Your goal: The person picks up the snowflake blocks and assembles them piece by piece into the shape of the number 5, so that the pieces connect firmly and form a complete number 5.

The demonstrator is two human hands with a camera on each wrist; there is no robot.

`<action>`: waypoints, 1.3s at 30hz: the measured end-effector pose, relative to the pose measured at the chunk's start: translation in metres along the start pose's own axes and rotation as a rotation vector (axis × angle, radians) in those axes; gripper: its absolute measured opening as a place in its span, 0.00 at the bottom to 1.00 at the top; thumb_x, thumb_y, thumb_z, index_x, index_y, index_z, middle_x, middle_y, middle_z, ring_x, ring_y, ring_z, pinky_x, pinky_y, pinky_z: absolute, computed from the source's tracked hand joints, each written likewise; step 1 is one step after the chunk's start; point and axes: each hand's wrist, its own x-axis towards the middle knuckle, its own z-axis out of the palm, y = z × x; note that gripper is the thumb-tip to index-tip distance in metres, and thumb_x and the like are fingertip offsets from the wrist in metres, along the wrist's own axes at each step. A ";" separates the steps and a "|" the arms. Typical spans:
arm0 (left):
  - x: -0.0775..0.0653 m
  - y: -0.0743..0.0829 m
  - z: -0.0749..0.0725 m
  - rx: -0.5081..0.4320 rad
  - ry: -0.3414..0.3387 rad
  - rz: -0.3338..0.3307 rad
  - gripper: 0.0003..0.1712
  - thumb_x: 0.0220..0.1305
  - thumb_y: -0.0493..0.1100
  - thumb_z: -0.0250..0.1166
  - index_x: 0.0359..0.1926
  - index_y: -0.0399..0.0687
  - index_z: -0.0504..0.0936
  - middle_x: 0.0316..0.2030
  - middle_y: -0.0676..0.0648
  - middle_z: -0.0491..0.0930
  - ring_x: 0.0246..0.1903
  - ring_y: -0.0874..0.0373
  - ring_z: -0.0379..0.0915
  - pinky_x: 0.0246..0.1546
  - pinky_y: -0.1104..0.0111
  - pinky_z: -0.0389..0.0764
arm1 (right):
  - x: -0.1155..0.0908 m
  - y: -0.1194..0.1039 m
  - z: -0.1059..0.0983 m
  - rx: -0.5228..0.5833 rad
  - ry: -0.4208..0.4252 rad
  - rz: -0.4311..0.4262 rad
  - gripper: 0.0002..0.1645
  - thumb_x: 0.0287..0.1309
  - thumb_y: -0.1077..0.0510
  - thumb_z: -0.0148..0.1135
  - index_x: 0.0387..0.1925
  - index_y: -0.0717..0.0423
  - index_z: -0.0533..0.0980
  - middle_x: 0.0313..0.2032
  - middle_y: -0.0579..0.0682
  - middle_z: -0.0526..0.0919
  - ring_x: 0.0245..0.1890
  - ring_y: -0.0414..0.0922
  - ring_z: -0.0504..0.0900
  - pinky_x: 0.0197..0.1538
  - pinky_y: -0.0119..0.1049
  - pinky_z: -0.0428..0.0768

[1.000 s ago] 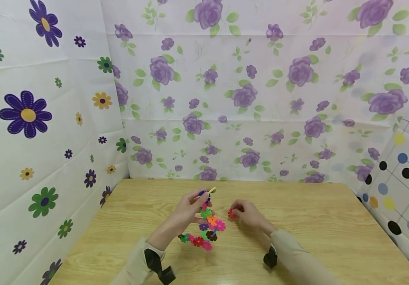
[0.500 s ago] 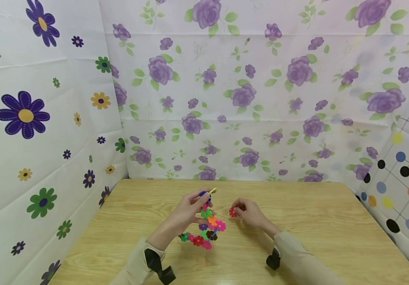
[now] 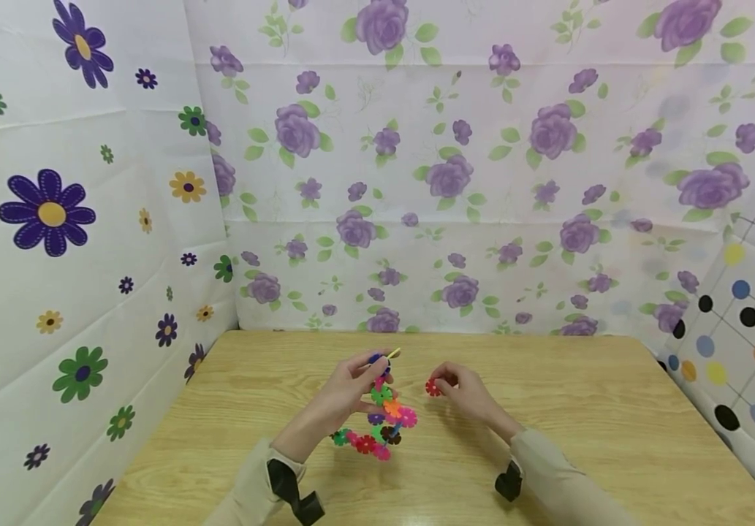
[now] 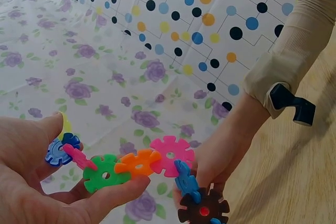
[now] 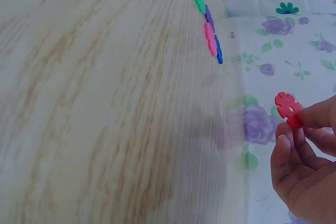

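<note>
My left hand (image 3: 351, 391) grips the upper part of a chain of colourful snowflake-shaped plastic discs (image 3: 380, 413), lifted over the wooden table (image 3: 581, 431). In the left wrist view its fingers (image 4: 100, 198) pinch the green disc (image 4: 105, 174), next to orange, pink, blue and brown discs. To the right, my right hand (image 3: 459, 391) pinches a single red disc (image 3: 433, 388) a short way from the chain. The right wrist view shows that red disc (image 5: 286, 106) between fingertips (image 5: 315, 119), with the chain's lower discs (image 5: 209, 30) farther off.
Flowered sheets (image 3: 416, 183) stand as walls at the back and left of the table. A dotted sheet (image 3: 739, 307) closes the right side. Dark wrist mounts (image 3: 291, 489) sit on both beige sleeves.
My right hand has lifted the red disc slightly and brought it a little closer to the chain. The left hand and the chain have stayed in place.
</note>
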 end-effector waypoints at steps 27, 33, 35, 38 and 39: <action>0.000 0.000 0.002 -0.015 0.003 -0.006 0.31 0.68 0.58 0.59 0.63 0.44 0.71 0.37 0.51 0.76 0.41 0.54 0.82 0.42 0.51 0.84 | -0.007 -0.031 -0.009 0.061 0.051 -0.074 0.05 0.68 0.58 0.57 0.40 0.50 0.79 0.35 0.48 0.84 0.34 0.47 0.81 0.30 0.29 0.75; 0.000 -0.001 0.001 -0.018 -0.006 -0.026 0.33 0.68 0.58 0.58 0.67 0.46 0.67 0.37 0.51 0.76 0.42 0.51 0.84 0.41 0.54 0.85 | -0.012 -0.043 -0.007 0.105 0.088 -0.068 0.05 0.67 0.58 0.57 0.41 0.52 0.79 0.34 0.50 0.84 0.33 0.48 0.82 0.29 0.30 0.79; 0.000 -0.002 0.000 -0.017 -0.008 -0.029 0.33 0.68 0.58 0.58 0.67 0.46 0.67 0.38 0.51 0.76 0.41 0.54 0.84 0.41 0.55 0.85 | -0.012 -0.046 -0.006 0.116 0.103 -0.071 0.06 0.67 0.58 0.58 0.41 0.52 0.79 0.35 0.51 0.84 0.32 0.46 0.82 0.29 0.30 0.80; 0.001 -0.003 0.000 -0.016 -0.013 -0.029 0.33 0.68 0.58 0.57 0.67 0.47 0.67 0.37 0.51 0.76 0.39 0.56 0.83 0.41 0.55 0.85 | -0.012 -0.052 -0.005 0.122 0.117 -0.075 0.07 0.67 0.58 0.57 0.42 0.53 0.79 0.35 0.52 0.84 0.31 0.45 0.81 0.29 0.31 0.81; 0.001 -0.003 0.000 -0.014 -0.014 -0.028 0.33 0.68 0.58 0.57 0.67 0.47 0.68 0.37 0.51 0.76 0.38 0.57 0.83 0.41 0.54 0.85 | -0.012 -0.054 -0.005 0.121 0.121 -0.077 0.07 0.67 0.58 0.57 0.42 0.54 0.79 0.36 0.53 0.84 0.31 0.46 0.81 0.29 0.31 0.80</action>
